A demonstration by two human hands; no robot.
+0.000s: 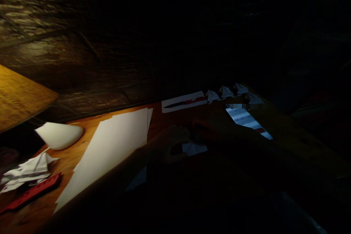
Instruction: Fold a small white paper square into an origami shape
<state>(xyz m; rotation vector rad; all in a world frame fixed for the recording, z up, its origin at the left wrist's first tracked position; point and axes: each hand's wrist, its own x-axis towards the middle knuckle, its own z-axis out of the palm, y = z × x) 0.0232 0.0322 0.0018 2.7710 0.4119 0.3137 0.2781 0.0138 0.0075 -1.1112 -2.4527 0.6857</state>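
Note:
A small folded piece of white paper [195, 149] lies at the middle of the dim table. My left hand [175, 142] curls around its left side, with thumb and fingers gripping the edge. My right hand [205, 128] is in deep shadow just above and to the right of the paper; its fingers are too dark to make out. Beyond the hands, a knife [189, 101] with a dark blade and red handle rests on a white paper strip [168, 110]. Left of my left hand is a stack of white paper sheets [117, 142].
Several folded paper shapes [226, 91] stand at the back right. A lit phone [248, 120] showing a timer lies near my right forearm. At the left are a white cup-like object [61, 135], crumpled paper [30, 170] and a red ruler-like strip [34, 192]. A dark wall runs behind.

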